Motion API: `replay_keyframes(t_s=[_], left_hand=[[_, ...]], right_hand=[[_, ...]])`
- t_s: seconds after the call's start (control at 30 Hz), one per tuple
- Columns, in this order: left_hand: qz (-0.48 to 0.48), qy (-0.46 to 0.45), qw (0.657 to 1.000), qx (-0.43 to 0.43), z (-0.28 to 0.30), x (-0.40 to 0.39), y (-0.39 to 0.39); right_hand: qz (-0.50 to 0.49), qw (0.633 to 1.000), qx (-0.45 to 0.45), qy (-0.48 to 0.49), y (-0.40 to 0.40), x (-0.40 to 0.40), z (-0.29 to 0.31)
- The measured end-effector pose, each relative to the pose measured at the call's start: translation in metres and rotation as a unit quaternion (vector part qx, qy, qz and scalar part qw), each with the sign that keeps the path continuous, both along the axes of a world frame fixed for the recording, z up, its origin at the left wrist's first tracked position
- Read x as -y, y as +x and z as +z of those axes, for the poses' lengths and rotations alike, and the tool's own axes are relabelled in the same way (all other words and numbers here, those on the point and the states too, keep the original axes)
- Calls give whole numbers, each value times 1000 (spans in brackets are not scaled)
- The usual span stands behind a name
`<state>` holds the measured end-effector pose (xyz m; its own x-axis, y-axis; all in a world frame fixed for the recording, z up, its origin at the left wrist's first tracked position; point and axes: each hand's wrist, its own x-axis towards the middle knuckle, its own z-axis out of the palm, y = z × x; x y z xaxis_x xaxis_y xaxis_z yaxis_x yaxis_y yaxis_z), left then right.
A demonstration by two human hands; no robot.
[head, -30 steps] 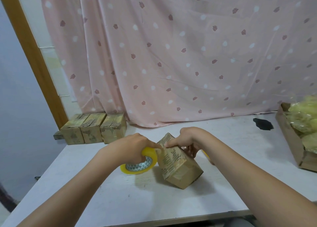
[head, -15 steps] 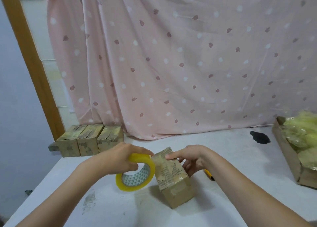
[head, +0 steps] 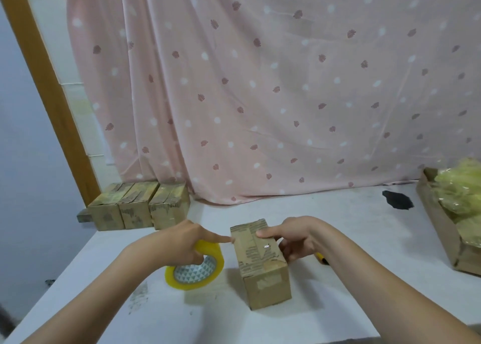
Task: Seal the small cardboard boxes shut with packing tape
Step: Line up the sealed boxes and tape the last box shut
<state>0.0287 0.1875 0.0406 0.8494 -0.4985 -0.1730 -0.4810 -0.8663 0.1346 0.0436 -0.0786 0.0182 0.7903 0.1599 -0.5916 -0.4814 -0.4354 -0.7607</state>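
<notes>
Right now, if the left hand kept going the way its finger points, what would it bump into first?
The left hand points its forefinger rightward at the cardboard box, whose near top edge the fingertip seems already to touch. So it would meet the box first.

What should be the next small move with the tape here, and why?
Probably press the tape flat along the seam of the box. The right hand steadies this box, its thumb on top; the left hand grips the tape roll, its forefinger touching the box's upper edge.

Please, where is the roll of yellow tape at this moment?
In the head view the tape roll is low and left of centre on the white table, gripped by the left hand, just left of the small cardboard box.
</notes>
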Motion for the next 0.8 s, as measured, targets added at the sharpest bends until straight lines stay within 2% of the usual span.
replay_keyframes(t_s=[0.23, 0.33, 0.43, 0.63, 0.8], left_hand=[[2, 1, 1000, 5, -7, 7, 1], [4, -5, 1000, 1, -8, 8, 0], [6, -19, 1000, 5, -11, 8, -1], [15, -52, 999, 4, -16, 6, -5], [19, -73, 997, 10, -17, 2, -8]], right_hand=[[-25, 996, 60, -59, -6, -8, 9], [-33, 980, 132, -144, -7, -23, 12], [17, 959, 170, -228, -15, -41, 22], [133, 914, 129, -361, -21, -74, 36], [150, 934, 57, -319, -15, -71, 41]])
